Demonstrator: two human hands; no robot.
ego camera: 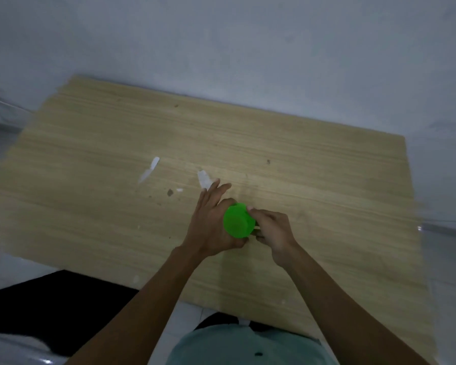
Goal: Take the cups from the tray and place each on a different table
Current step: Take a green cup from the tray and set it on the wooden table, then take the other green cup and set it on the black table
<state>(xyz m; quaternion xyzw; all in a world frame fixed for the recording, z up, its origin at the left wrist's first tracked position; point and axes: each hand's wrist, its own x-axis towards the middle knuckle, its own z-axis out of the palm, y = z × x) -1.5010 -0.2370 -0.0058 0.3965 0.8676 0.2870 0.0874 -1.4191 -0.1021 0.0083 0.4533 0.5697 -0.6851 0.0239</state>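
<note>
White scraps lie on the wooden bench just beyond the hands; left hand and right hand clasp the green cup between them.

From my feed I can read no text, label, brand, number or sign anywhere.
</note>
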